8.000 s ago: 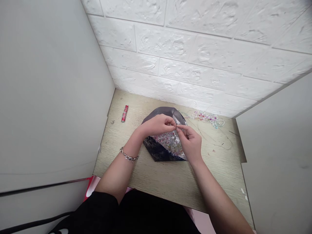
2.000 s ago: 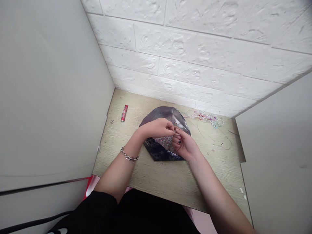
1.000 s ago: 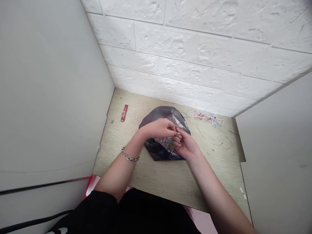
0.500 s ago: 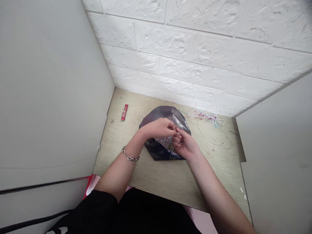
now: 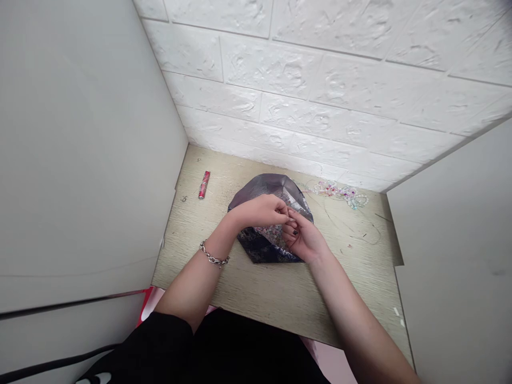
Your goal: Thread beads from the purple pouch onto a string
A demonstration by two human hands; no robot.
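An open dark plastic bag (image 5: 262, 250) lies on the wooden table, with its rim spread wide. Small pale and pinkish beads (image 5: 273, 233) fill its inside. Over the bag, my left hand (image 5: 266, 209) is bent at the wrist, its thumb and fingers pinched together. My right hand (image 5: 302, 234) meets it from the right, palm turned up and fingers curled, one with a dark nail. The fingertips of both hands touch or nearly touch. Whatever is between them is too small to make out.
Strung beads (image 5: 340, 193) lie at the back right, with thin thread (image 5: 370, 240) trailing from them. A red tube (image 5: 204, 185) lies at the left. A white brick-patterned wall (image 5: 288, 106) stands behind, and pale panels (image 5: 80, 160) close in both sides of the table (image 5: 256, 298).
Almost nothing differs. The fingers of my right hand have shifted very slightly, while my left hand, the bag and the strung beads stay in place.
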